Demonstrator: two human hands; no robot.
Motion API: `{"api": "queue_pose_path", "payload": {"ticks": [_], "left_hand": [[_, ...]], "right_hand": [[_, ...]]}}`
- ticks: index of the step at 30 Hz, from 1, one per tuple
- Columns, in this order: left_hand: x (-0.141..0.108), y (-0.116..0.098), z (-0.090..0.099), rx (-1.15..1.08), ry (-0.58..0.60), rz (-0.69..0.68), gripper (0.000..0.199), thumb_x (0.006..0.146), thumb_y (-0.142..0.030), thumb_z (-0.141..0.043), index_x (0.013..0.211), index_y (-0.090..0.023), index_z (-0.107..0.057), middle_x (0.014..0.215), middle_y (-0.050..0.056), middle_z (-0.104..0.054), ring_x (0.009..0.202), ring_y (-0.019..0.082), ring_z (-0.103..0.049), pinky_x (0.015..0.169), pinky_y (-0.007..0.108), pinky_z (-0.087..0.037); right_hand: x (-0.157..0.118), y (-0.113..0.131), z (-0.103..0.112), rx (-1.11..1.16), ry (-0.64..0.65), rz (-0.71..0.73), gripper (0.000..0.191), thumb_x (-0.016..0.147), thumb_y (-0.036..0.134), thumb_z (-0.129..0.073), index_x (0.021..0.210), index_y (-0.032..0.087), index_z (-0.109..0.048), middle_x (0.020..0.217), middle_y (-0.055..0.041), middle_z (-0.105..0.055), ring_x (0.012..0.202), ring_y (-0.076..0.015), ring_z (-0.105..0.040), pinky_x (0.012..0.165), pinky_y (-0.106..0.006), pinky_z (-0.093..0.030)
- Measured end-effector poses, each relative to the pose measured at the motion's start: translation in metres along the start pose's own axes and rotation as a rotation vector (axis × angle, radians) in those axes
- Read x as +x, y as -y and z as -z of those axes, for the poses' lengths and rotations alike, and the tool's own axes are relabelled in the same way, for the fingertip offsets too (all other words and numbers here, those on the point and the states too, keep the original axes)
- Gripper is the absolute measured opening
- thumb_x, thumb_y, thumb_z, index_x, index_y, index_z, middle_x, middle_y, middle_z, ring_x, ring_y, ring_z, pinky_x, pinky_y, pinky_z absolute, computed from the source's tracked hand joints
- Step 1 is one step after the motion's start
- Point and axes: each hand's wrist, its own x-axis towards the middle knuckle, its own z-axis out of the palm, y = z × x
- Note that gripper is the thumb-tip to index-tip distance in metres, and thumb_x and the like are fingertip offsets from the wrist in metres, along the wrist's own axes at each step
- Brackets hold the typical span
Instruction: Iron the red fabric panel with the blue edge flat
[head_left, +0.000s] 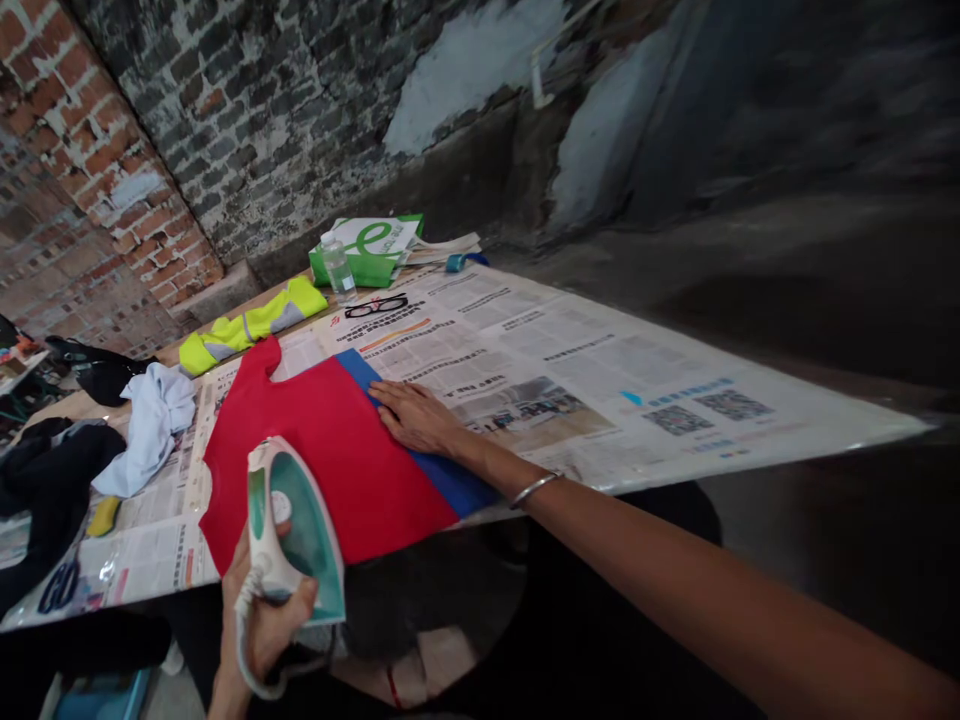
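Observation:
My left hand (262, 625) is wrapped round the handle of a white and teal steam iron (311, 540). The iron is over the near left part of a red piece of fabric (322, 420); I cannot tell whether its soleplate touches the cloth. The red piece has curved cut-outs like a garment panel. Along its right side shows a strip of blue fabric (461, 485). My right hand (416, 415) lies flat with fingers stretched over the border of red and blue. A silver bangle (536, 488) is on the right wrist.
Newspaper under clear plastic covers the table (585, 345). Eyeglasses (376, 306), a clear bottle (339, 270), a green and white bag (375, 245) and a neon yellow garment (255, 325) are at the back. On the left lie a pale cloth (154, 420), dark clothing (56, 490) and a yellow sponge (103, 516).

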Motion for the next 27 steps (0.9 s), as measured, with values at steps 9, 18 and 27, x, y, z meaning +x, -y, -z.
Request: {"api": "queue_pose_path", "payload": {"ticks": [9, 18, 27], "left_hand": [[0.118, 0.035, 0.025, -0.061, -0.102, 0.223, 0.062, 0.07, -0.045, -0.08, 0.125, -0.018, -0.076, 0.121, 0.014, -0.079, 0.11, 0.033, -0.074, 0.108, 0.052, -0.056], [0.058, 0.027, 0.031, -0.063, -0.063, 0.174, 0.048, 0.07, -0.045, -0.081, 0.112, -0.023, -0.076, 0.125, 0.011, -0.078, 0.122, 0.034, -0.072, 0.109, 0.049, -0.058], [-0.004, -0.003, -0.005, -0.053, 0.1, 0.033, 0.053, 0.071, -0.037, -0.083, 0.122, -0.024, -0.078, 0.112, 0.011, -0.08, 0.096, 0.029, -0.076, 0.088, 0.043, -0.066]], "right_hand": [[-0.001, -0.001, 0.0, 0.005, -0.009, 0.024, 0.056, 0.103, 0.026, -0.039, 0.152, 0.019, -0.063, 0.162, -0.0129, -0.057, 0.153, -0.029, -0.05, 0.128, -0.057, -0.035], [-0.001, -0.001, 0.0, 0.013, -0.012, 0.018, 0.054, 0.103, 0.026, -0.04, 0.151, 0.021, -0.064, 0.162, -0.0111, -0.058, 0.152, -0.0289, -0.051, 0.128, -0.055, -0.036], [-0.001, -0.003, -0.002, -0.003, -0.004, 0.011, 0.054, 0.103, 0.027, -0.04, 0.15, 0.018, -0.065, 0.162, -0.0121, -0.058, 0.152, -0.0297, -0.052, 0.128, -0.055, -0.037]]}}
